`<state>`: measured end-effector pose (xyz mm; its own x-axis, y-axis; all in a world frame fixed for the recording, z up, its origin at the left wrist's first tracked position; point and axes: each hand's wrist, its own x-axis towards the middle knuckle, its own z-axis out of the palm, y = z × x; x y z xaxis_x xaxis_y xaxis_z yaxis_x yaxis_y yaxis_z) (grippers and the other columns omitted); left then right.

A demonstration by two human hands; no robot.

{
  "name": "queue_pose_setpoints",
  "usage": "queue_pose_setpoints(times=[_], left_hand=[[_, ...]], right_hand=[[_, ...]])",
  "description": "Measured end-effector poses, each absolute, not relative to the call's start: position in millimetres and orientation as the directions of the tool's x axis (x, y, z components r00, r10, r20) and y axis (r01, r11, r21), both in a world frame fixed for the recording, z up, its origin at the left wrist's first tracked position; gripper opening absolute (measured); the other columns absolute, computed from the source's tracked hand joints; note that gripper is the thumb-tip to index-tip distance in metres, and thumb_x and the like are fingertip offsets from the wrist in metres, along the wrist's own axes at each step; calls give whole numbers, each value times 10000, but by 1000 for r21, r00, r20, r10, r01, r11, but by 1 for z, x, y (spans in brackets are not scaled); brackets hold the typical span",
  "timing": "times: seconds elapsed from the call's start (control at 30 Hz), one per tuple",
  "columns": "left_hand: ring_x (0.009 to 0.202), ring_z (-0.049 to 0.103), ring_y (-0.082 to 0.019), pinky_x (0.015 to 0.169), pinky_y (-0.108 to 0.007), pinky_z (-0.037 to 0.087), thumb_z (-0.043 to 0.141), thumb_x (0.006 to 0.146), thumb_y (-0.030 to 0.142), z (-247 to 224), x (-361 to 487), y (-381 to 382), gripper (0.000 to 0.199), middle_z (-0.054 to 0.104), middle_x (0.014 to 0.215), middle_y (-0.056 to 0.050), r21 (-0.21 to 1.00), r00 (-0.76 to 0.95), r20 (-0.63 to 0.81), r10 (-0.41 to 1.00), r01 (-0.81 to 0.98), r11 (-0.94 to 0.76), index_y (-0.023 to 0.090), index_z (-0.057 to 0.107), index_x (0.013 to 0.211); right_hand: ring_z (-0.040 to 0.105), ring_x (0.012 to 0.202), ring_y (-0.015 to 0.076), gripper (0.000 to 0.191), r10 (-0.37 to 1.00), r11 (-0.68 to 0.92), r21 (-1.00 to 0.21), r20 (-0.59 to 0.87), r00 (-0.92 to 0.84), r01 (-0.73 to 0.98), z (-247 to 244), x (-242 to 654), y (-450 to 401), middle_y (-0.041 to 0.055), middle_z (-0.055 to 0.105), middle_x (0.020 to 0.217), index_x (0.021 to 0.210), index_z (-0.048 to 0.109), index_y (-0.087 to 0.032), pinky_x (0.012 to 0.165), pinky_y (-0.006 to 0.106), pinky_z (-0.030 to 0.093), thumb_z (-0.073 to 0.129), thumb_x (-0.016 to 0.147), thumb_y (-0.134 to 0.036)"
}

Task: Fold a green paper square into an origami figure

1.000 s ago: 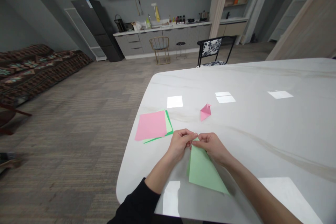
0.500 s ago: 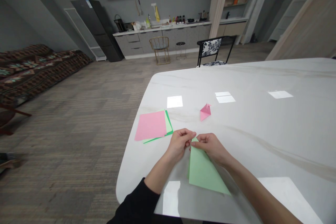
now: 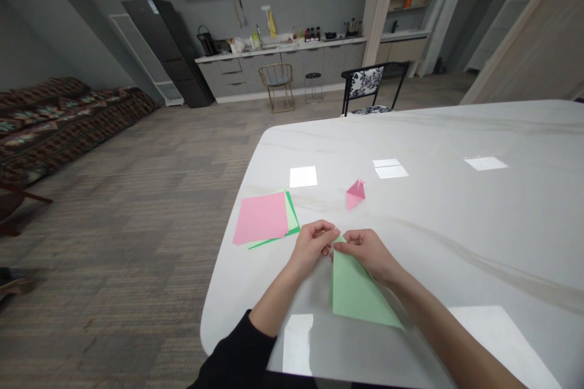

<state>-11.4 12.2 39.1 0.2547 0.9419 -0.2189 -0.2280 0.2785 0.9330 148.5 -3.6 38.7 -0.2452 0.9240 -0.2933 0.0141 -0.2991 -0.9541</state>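
A light green sheet of origami paper (image 3: 360, 295), folded into a triangle, stands slightly raised off the table with its wide end toward me. My left hand (image 3: 314, 244) pinches its top corner between thumb and fingers. Close beside it, my right hand (image 3: 368, 252) grips the same paper just below that corner, thumb on the near face and fingers curled behind. Both hands' fingertips nearly meet at the tip. Beyond them sits a small folded pink paper figure (image 3: 356, 194).
Left of my hands lies a stack of square paper, a pink sheet (image 3: 261, 217) on top of green ones (image 3: 293, 209). The white table (image 3: 456, 213) has its rounded edge at the left. A black-framed chair (image 3: 367, 85) stands at the far side.
The green paper's lower edge has shifted slightly up and right, and its folded layers look a little changed in angle. Both hands keep their pinch near the top corner.
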Motion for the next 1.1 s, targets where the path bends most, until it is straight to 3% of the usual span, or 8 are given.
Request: queue_pose_setpoints(times=[0.37, 0.57, 0.67, 0.77, 0.87, 0.97, 1.03, 1.1], left_hand=[[400, 403, -73, 431, -209, 319, 764, 722, 365, 35, -6, 10, 295, 439, 417, 55, 953, 207, -157, 966, -225, 203, 147, 590, 627], [428, 389, -52, 442, -192, 274, 768, 718, 397, 30, -18, 22, 303, 473, 486, 56, 969, -44, -82, 996, -237, 70, 149, 599, 680], [453, 404, -57, 457, -192, 301, 758, 725, 414, 31, -32, 31, 303, 472, 522, 57, 972, -161, -32, 986, -237, -7, 158, 596, 708], [496, 420, -67, 468, -193, 337, 744, 728, 425, 33, -43, 36, 297, 493, 584, 43, 979, -205, -17, 979, -201, -25, 159, 615, 751], [576, 487, -100, 494, -200, 384, 720, 738, 436, 32, -46, 37, 295, 518, 634, 19, 990, -150, -48, 988, -140, 27, 161, 622, 779], [779, 595, -162, 627, -247, 474, 630, 817, 447, 34, -45, 34, 276, 605, 800, -37, 998, -167, 16, 986, -51, -25, 174, 607, 842], [1020, 599, -214, 823, -331, 491, 580, 867, 424, 38, -44, 31, 268, 641, 1050, -86, 976, -214, 199, 956, 127, -175, 194, 603, 1003], [1231, 505, -262, 1011, -423, 397, 617, 857, 398, 44, -44, 27, 378, 598, 1264, -108, 853, -108, 414, 904, 392, -344, 226, 571, 1190]], right_hand=[[250, 444, 60, 401, 933, -262, -964, -263, -246, 38, 34, 147, -3, -79, 355, 480, 548, 470, -190, 442, 240, 166, 748, 683, -446], [394, 484, 87, 301, 871, -316, -937, -348, -346, 148, 46, 156, -3, -48, 470, 545, 630, 558, -169, 464, 232, 274, 731, 692, -407], [395, 494, 80, 313, 885, -238, -939, -315, -343, 247, 53, 170, 3, -57, 443, 532, 584, 521, -171, 467, 226, 261, 738, 689, -370], [518, 579, 116, 237, 944, -199, -942, -259, -205, 271, 55, 187, 13, -26, 552, 610, 657, 590, -165, 532, 232, 370, 750, 679, -338], [621, 646, 168, 337, 974, -220, -968, -211, 81, 121, 56, 201, 21, 10, 658, 732, 884, 619, -183, 630, 284, 492, 786, 641, -346], [658, 665, 197, 436, 971, -212, -973, -200, 132, 89, 56, 208, 24, 26, 688, 759, 970, 598, -194, 659, 320, 531, 804, 617, -345], [655, 644, 196, 417, 979, -203, -964, -199, 39, 174, 57, 207, 21, 17, 689, 737, 975, 595, -202, 607, 300, 512, 788, 631, -334], [623, 595, 173, 362, 976, -155, -944, -191, -100, 291, 59, 203, 16, -8, 671, 694, 962, 597, -212, 541, 265, 462, 761, 656, -316]])
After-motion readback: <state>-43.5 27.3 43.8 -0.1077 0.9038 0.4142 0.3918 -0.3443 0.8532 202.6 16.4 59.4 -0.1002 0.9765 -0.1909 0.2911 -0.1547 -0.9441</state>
